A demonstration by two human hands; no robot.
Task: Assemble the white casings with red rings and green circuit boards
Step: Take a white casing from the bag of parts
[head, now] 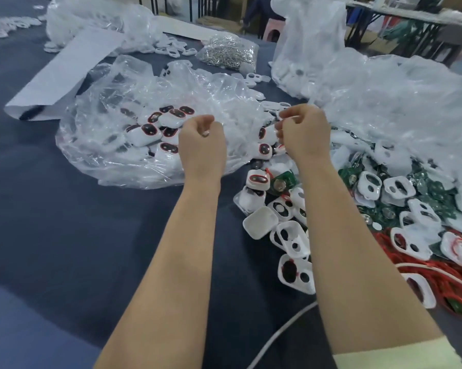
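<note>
Both your hands are up over the clear bag (104, 150) of finished units (151, 130), a bit left of the parts heap. Your left hand (201, 137) is curled into a loose fist and I can't tell if there's anything inside it; your right hand (303, 131) has its fingertips bunched on something pale, but whether that's a casing edge or just bag film, I honestly can't tell.

My read is that you're between pieces, either dropping one off or fiddling with a ring before seating it. The stock is all on your near right: loose white casings (260, 222) sit just beside your right forearm; green circuit boards (289, 175) are mixed in among them and further right; the red rings (443, 283) are tangled in a pile at the right edge, on the dark table cloth (64, 235).

Tips for doing it clean:
- grab one casing with the window side facing you, so you can see where the ring goes;
- tease a single ring out of the tangle, since they look keen to come out in clumps;
- press the ring evenly round the opening, not one corner first;
- lay the board in flat before closing up; don't force it.

Also watch that white cable (277, 334) near your right elbow; it looks easy to snag.
</note>
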